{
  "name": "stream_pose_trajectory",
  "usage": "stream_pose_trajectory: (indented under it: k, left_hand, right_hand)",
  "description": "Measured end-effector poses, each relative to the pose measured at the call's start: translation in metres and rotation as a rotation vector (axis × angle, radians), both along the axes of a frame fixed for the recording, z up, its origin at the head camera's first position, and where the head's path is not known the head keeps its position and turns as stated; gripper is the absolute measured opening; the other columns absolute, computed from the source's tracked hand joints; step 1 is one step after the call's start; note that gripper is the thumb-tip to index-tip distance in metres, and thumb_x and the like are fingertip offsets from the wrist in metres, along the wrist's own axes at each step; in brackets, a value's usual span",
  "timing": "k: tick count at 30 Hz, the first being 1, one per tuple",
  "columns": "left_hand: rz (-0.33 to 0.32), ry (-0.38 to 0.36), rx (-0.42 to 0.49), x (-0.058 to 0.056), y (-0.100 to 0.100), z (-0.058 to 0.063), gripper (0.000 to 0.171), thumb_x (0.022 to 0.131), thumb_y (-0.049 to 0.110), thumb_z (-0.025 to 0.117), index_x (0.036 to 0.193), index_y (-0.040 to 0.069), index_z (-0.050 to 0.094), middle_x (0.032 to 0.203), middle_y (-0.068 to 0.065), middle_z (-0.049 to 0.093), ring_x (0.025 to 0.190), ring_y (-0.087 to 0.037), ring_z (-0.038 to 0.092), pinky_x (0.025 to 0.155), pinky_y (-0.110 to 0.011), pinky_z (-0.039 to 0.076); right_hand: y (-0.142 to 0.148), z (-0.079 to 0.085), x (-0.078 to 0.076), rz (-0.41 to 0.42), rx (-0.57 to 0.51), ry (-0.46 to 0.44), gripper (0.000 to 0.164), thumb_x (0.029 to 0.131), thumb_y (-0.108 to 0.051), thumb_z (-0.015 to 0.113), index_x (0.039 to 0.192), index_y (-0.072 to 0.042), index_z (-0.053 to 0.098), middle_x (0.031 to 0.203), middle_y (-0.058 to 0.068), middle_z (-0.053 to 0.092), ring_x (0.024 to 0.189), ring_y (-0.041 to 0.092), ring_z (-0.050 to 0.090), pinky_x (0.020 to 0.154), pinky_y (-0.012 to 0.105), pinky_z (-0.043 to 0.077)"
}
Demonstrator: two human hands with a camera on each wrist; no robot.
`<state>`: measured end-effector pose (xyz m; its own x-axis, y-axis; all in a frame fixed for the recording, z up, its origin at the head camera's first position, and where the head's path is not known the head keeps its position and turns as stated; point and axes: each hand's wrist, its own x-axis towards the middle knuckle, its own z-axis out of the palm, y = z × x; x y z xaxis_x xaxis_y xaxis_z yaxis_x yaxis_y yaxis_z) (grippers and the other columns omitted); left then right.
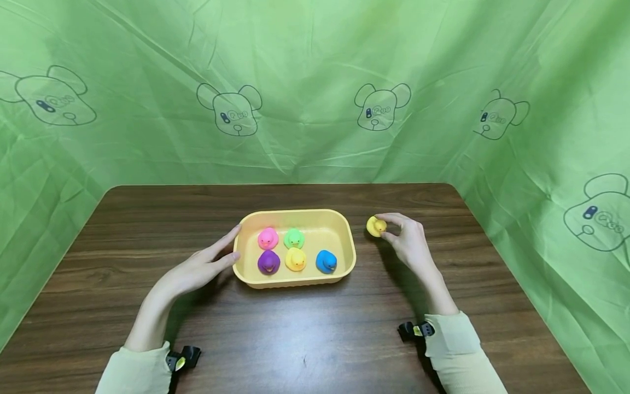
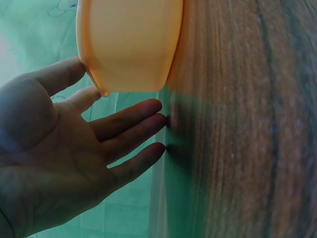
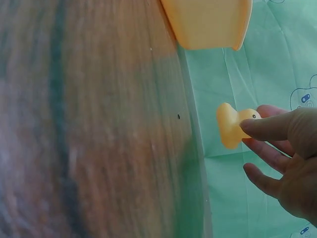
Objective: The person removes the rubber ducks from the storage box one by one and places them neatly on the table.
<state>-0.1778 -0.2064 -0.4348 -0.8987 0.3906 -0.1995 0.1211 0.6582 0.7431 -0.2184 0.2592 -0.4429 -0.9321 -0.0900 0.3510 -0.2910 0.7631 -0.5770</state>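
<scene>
A yellow rubber duck [image 1: 375,226] is pinched between the thumb and fingers of my right hand [image 1: 409,244], to the right of a yellow plastic basin [image 1: 339,220]. In the right wrist view the duck [image 3: 229,126] hangs above the tabletop, its head partly covered by the thumb. My left hand [image 1: 197,270] touches the basin's left rim with thumb and index finger, the other fingers spread out below in the left wrist view. Inside the basin sit a pink duck [image 1: 268,238], a green duck [image 1: 294,238], a purple duck [image 1: 268,262], another yellow duck [image 1: 296,259] and a blue duck [image 1: 326,262].
The basin stands on a dark wood-grain table [image 1: 295,339]. Green cloth [image 1: 305,158] printed with bear heads hangs behind the table and along both sides. Both sleeved wrists carry small black cameras, low over the tabletop.
</scene>
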Motion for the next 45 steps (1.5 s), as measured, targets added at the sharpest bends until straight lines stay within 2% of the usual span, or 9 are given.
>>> stream_pose_trajectory:
  k: [9,18,31,41,45]
  left_hand:
    - [0.001,0.003,-0.002,0.0,-0.001,-0.001,0.069,0.109,0.047,0.047,0.166,0.037,0.01,0.173,-0.012,0.019,0.157,-0.046,0.02,0.121,-0.07,0.023]
    - [-0.006,0.012,0.011,-0.001,-0.001,-0.003,0.069,0.109,0.047,0.047,0.166,0.036,0.01,0.173,-0.011,0.019,0.157,-0.045,0.02,0.121,-0.069,0.023]
    - [-0.007,0.002,0.003,-0.001,-0.001,-0.001,0.07,0.108,0.049,0.046,0.166,0.036,0.01,0.173,-0.012,0.018,0.157,-0.046,0.02,0.121,-0.07,0.023]
    - [-0.004,0.001,-0.008,-0.001,-0.001,-0.001,0.069,0.108,0.048,0.046,0.166,0.038,0.01,0.172,-0.013,0.02,0.157,-0.047,0.02,0.12,-0.071,0.024]
    - [-0.006,0.009,0.001,0.0,-0.001,0.0,0.069,0.109,0.046,0.047,0.166,0.035,0.011,0.173,-0.012,0.019,0.157,-0.046,0.02,0.12,-0.071,0.023]
  right_hand:
    - [0.003,-0.002,-0.002,-0.022,-0.022,-0.09,0.044,0.082,0.004,0.081,0.123,-0.009,0.075,0.121,0.015,0.076,0.118,0.036,0.069,0.104,0.053,0.051]
    - [0.006,-0.005,-0.004,-0.016,-0.068,-0.118,0.044,0.081,0.007,0.081,0.122,-0.008,0.075,0.115,0.016,0.077,0.116,0.035,0.07,0.099,0.053,0.056]
    - [0.007,-0.009,-0.006,-0.008,-0.101,-0.181,0.045,0.083,0.008,0.079,0.125,-0.007,0.074,0.121,0.017,0.075,0.116,0.034,0.072,0.093,0.049,0.06]
    - [0.007,-0.011,-0.005,-0.019,-0.088,-0.211,0.046,0.083,0.008,0.08,0.125,-0.009,0.074,0.123,0.016,0.075,0.122,0.035,0.068,0.096,0.05,0.059]
    - [0.006,-0.011,-0.006,-0.02,-0.089,-0.22,0.046,0.082,0.008,0.079,0.125,-0.009,0.074,0.123,0.016,0.075,0.122,0.034,0.068,0.096,0.051,0.059]
